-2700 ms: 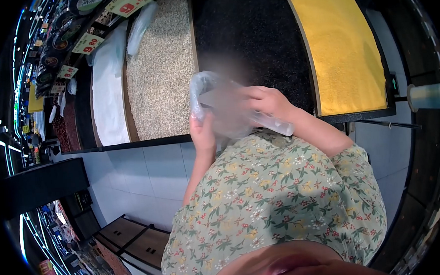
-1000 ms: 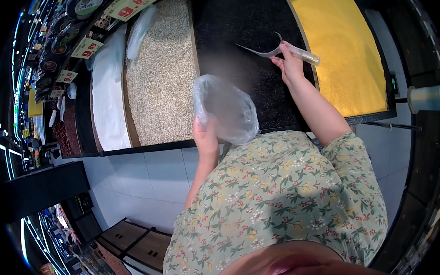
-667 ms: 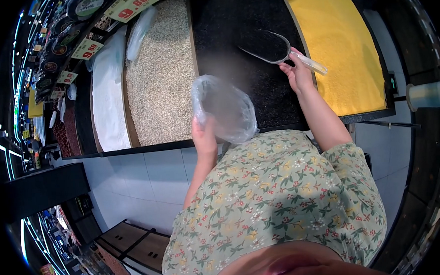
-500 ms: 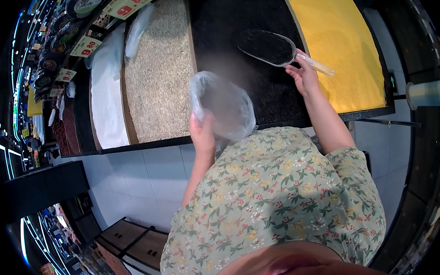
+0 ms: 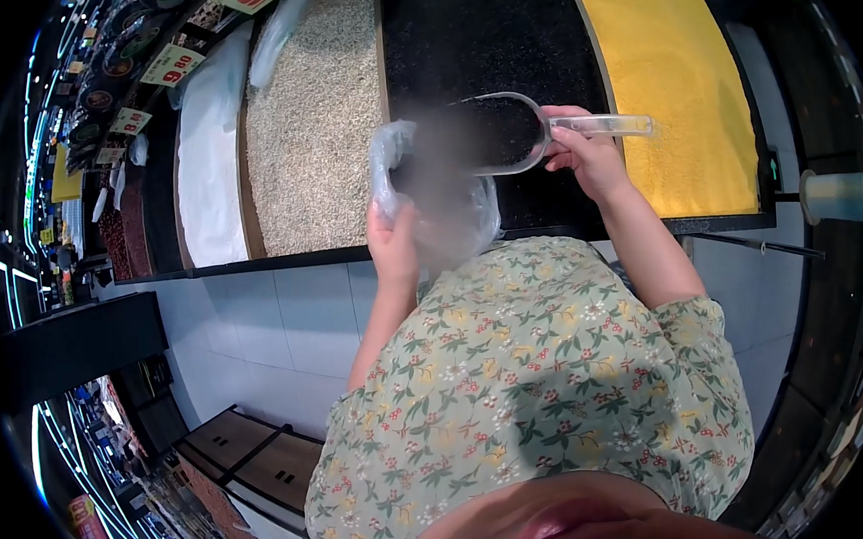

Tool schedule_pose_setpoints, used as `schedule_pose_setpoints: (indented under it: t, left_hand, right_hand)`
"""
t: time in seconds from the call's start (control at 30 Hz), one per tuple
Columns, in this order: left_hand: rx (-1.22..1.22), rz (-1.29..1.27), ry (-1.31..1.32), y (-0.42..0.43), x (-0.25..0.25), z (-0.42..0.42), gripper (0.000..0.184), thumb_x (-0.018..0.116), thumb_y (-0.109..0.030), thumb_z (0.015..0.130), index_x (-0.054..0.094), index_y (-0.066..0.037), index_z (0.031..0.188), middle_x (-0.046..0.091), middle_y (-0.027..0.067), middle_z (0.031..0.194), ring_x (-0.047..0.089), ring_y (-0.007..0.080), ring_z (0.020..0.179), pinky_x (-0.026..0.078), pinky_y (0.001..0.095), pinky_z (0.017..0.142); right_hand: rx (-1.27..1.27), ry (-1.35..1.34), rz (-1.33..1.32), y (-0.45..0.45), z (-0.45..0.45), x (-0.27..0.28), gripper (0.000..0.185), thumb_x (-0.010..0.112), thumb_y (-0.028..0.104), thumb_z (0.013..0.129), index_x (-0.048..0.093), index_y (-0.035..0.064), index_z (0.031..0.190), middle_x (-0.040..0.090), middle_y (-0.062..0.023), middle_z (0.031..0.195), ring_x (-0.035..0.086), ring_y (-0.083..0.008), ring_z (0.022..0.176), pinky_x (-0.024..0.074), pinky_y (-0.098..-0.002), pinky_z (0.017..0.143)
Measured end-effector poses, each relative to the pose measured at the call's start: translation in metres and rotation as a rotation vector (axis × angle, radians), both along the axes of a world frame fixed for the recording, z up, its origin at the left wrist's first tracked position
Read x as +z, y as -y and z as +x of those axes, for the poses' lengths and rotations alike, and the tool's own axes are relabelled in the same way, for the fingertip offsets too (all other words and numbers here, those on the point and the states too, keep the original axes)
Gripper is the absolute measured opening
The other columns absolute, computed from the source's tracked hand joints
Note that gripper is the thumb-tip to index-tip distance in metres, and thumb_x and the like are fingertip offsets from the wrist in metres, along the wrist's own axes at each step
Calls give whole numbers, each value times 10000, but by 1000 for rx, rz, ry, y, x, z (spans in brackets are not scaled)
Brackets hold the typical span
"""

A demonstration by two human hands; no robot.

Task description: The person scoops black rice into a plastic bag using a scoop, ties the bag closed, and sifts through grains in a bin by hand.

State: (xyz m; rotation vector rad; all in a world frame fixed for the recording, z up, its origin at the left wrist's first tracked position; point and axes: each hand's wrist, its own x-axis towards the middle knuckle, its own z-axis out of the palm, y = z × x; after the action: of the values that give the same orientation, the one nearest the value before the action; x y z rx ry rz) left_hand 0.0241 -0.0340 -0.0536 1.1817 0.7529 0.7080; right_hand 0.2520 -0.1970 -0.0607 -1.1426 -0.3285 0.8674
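Note:
My left hand (image 5: 393, 240) is closed on the rim of a clear plastic bag (image 5: 483, 218), which hangs open in front of my shirt. In my right hand (image 5: 586, 154) is the handle of a clear scoop (image 5: 539, 149), with dark grains in its bowl. The scoop's front edge points left, at the bag's mouth. A blurred grey smear covers that edge and much of the bag, so I cannot tell whether grains are falling. Beneath both lies a bin of black grains (image 5: 535, 201).
Left of the black bin are pale beige grains (image 5: 317, 129) and a white bin (image 5: 214, 174), with plastic bags (image 5: 279, 38) lying along it. Yellow grains (image 5: 681, 90) fill the bin at right. Price signs (image 5: 172, 64) stand at upper left. A roll (image 5: 838, 196) hangs at far right.
My right hand has brought the loaded scoop left and down, from above the black grains to the bag's mouth, turning its handle level. My left hand still holds the bag in about the same place.

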Motion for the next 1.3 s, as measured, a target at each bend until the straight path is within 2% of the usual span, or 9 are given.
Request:
schedule_pose_setpoints:
  t: [0.13, 0.27, 0.4, 0.47, 0.57, 0.67, 1.0, 1.13, 1.3]
  left_hand:
    - [13, -5, 2, -1, 0, -3, 238, 550, -16, 866, 491, -41, 1095, 544, 12, 860, 550, 78, 710, 466, 221, 629]
    - [12, 14, 20, 0, -4, -5, 253, 542, -8, 864, 489, -33, 1111, 547, 14, 882, 550, 79, 733, 469, 224, 640]
    - [10, 20, 28, 3, -2, -6, 290, 529, 1, 861, 478, -16, 1146, 546, 18, 925, 546, 80, 787, 468, 223, 684]
    - [7, 14, 16, 5, 3, -3, 301, 525, 2, 860, 473, -11, 1156, 544, 20, 938, 543, 80, 805, 465, 224, 700]
    - [28, 2, 36, 7, 6, 0, 312, 531, 0, 857, 470, -11, 1163, 544, 23, 941, 540, 83, 810, 458, 226, 715]
    - [12, 1, 12, 0, -6, -3, 283, 538, -1, 857, 479, -18, 1133, 543, 18, 927, 531, 78, 803, 449, 225, 708]
    - [-30, 32, -27, -3, 1, -3, 308, 536, -1, 871, 455, -31, 1167, 535, 20, 874, 528, 90, 733, 463, 235, 621]
    - [1, 46, -34, -6, 0, -4, 188, 543, -20, 876, 494, -43, 1056, 537, 5, 855, 520, 65, 720, 430, 204, 639]
    - [3, 30, -34, -5, 1, -2, 184, 540, -17, 873, 494, -42, 1049, 536, 8, 838, 520, 69, 694, 433, 206, 615]
  right_hand:
    - [198, 259, -152, -21, -22, 28, 356, 699, 170, 789, 605, 65, 1116, 645, -63, 960, 623, -150, 889, 514, -274, 683]
    - [96, 1393, 103, -39, -37, 10, 318, 699, 139, 765, 634, 64, 1067, 601, -86, 1133, 594, -225, 1037, 506, -318, 852]
    - [391, 1195, -53, -32, -55, 27, 414, 637, 156, 806, 560, 176, 1212, 523, -59, 1271, 587, -245, 1054, 495, -314, 895]
    - [589, 439, 239, -31, -56, 21, 433, 611, 176, 823, 524, 229, 1244, 522, -53, 1280, 545, -242, 1127, 487, -302, 908]
    - [363, 1646, 18, -22, -51, 28, 384, 584, 203, 846, 568, 228, 1229, 550, -60, 1259, 527, -220, 1165, 470, -300, 924]
    - [437, 754, -141, -9, -50, 43, 319, 573, 206, 850, 607, 189, 1166, 554, -68, 1255, 565, -219, 1119, 461, -291, 938]
    - [-245, 561, 50, 57, 6, 4, 373, 694, 46, 771, 582, 33, 1126, 538, -127, 1242, 523, -221, 1138, 413, -334, 971]
    - [-241, 288, -256, 92, 22, -1, 342, 705, 232, 794, 621, 34, 1060, 653, -49, 854, 627, -109, 717, 457, -198, 566]
    - [-163, 95, -484, 102, 20, -10, 415, 720, 330, 768, 635, -2, 1001, 656, -82, 811, 630, -148, 592, 449, -217, 473]
